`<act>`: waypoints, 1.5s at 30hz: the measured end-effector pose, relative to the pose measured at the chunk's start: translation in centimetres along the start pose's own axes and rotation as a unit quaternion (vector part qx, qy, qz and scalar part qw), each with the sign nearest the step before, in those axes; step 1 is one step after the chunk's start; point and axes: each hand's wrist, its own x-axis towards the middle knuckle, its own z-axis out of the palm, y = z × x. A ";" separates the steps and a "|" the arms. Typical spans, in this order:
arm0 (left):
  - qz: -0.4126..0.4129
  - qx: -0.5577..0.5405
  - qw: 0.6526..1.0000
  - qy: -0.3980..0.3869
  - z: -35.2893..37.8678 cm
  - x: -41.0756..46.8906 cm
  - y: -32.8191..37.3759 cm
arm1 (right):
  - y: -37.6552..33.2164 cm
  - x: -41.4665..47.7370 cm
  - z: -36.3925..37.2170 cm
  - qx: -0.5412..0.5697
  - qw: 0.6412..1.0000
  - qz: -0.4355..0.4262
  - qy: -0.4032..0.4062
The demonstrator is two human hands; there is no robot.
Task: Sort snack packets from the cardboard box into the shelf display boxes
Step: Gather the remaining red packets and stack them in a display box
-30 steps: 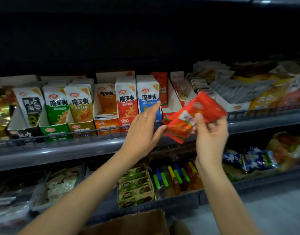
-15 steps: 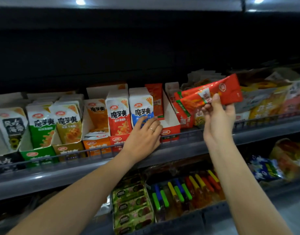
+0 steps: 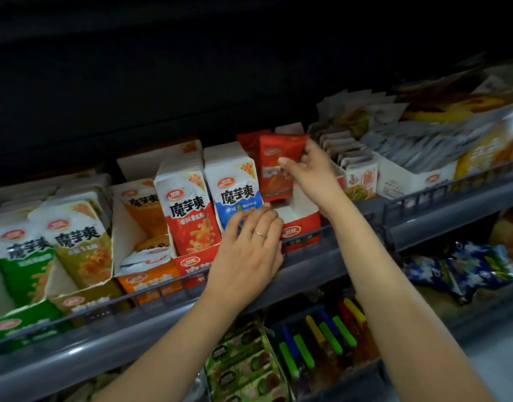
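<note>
1. The grey shelf [image 3: 75, 352] runs across in front of me, with a wire rail along its front edge and a lower shelf of coloured tubes [image 3: 322, 335] underneath.
2. A row of display boxes stands on it. From the left there are green packets [image 3: 20, 256], olive packets [image 3: 78, 245], an orange box [image 3: 145, 280], red-and-white packets [image 3: 188, 207], and blue-and-white packets [image 3: 235, 192].
3. The red display box [image 3: 301, 227] sits just right of the blue-and-white packets, its front part bare and white inside.
4. The left hand [image 3: 249, 248] lies loosely spread over the shelf rail. Its fingertips rest on the lower front of the blue-and-white packets and it grips nothing.
5. The right hand [image 3: 313, 166] reaches over the red display box and pinches the red packet [image 3: 275, 169], with the thumb on the packet's face and the fingers behind.
6. The red packet stands upright at the back of the red display box, just in front of another red packet [image 3: 246, 140].
7. A thin ring [image 3: 259, 234] shows on one left finger.
</note>
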 end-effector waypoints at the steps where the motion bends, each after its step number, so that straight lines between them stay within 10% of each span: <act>1: -0.001 0.001 1.000 0.004 0.1 0.0 0.0 | 0.2 0.4 0.2 -0.038 0.999 -0.009 -0.009; 18: -0.005 -0.011 1.000 -0.015 -0.2 0.1 -0.1 | 1.2 2.1 0.7 -0.142 0.990 -0.006 0.018; 23: -0.005 -0.015 1.000 -0.019 -0.3 0.1 -0.1 | 0.1 1.4 0.9 -0.495 0.862 -0.035 -0.100; 31: -0.005 -0.021 0.999 -0.030 -0.4 0.1 -0.1 | 1.2 0.9 3.2 -0.694 0.700 -0.068 -0.153; 39: -0.004 -0.028 0.999 -0.015 -0.3 0.2 -0.1 | 0.9 0.9 3.1 -0.661 0.726 -0.084 -0.174; 45: -0.002 -0.022 1.000 -0.018 -0.2 0.1 -0.1 | 1.5 1.0 3.1 -0.722 0.671 -0.045 -0.163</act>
